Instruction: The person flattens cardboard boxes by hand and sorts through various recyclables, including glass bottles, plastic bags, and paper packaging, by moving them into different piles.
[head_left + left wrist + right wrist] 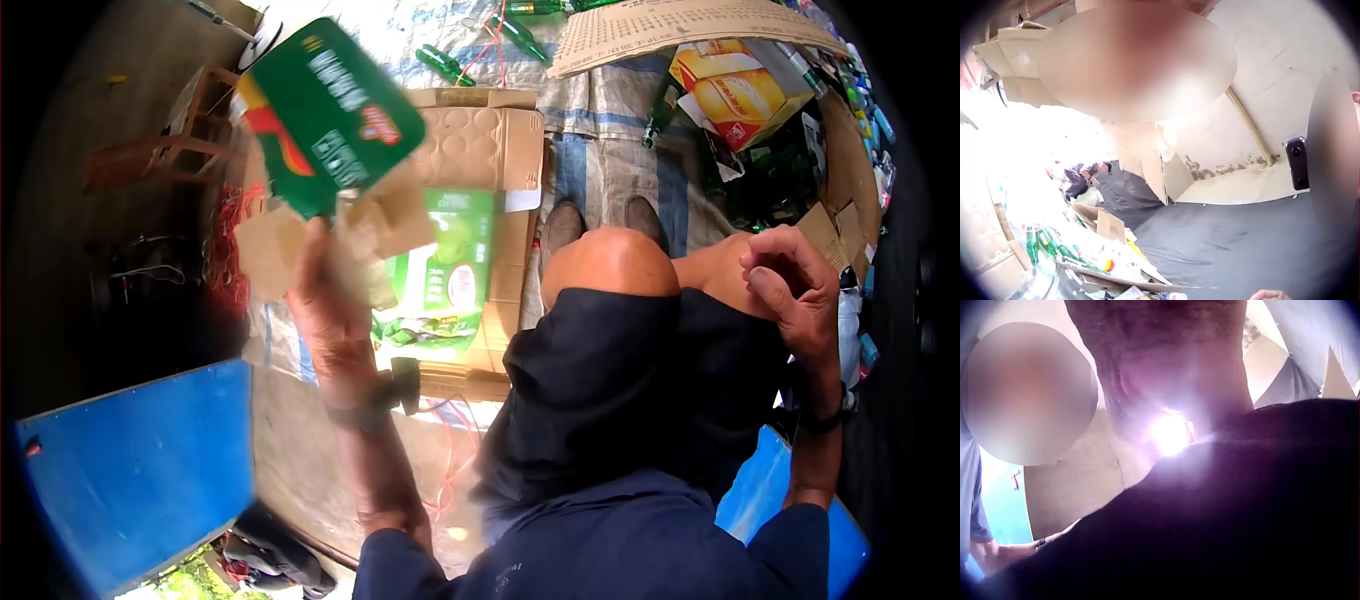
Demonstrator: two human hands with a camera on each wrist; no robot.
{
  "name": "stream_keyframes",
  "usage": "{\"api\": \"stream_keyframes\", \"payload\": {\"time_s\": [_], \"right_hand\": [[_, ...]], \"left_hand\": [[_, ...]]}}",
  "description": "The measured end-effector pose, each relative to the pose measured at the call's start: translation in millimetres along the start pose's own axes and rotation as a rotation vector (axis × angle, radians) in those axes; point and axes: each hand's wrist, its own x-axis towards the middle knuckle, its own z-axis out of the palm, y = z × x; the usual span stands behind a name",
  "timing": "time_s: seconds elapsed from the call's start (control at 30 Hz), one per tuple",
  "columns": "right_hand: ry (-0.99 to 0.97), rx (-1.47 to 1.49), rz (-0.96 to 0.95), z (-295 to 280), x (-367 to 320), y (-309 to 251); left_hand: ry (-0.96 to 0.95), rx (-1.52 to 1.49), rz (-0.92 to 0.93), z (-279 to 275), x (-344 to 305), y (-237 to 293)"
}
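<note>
In the head view my left hand [332,305] grips a green printed cardboard carton [335,110] by its lower edge, holding it up and tilted. Brown flaps [395,215] of bare cardboard spread from the carton beside the fingers, slightly blurred. Beneath it, a flattened brown cardboard box [465,140] lies on the ground with a bright green printed sheet [450,270] on top. My right hand [800,290] rests by the right knee, fingers loosely curled around nothing. The right wrist view is mostly dark cloth and glare, and shows no held thing.
Green glass bottles [440,65] lie on the striped woven sheet [600,160] ahead. At the right stands a large cardboard box with a yellow carton [740,95] and more bottles. A wooden frame [165,150] and red string [230,245] are at the left, near a blue panel [150,450].
</note>
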Motion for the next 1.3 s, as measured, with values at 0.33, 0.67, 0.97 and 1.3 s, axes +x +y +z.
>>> {"api": "stream_keyframes", "payload": {"time_s": [0.33,0.67,0.97,1.3], "right_hand": [[0.078,0.024,-0.023,-18,0,18],[0.06,-0.101,-0.165,-20,-1,26],[0.038,-0.21,-0.176,-20,2,25],[-0.024,-0.202,-0.193,-21,12,24]], "left_hand": [[0.483,-0.219,0.097,10,42,-96],[0.8,0.171,-0.127,12,86,-256],[0.595,0.304,-0.262,37,127,-284],[0.784,-0.342,-0.205,41,157,-289]]}}
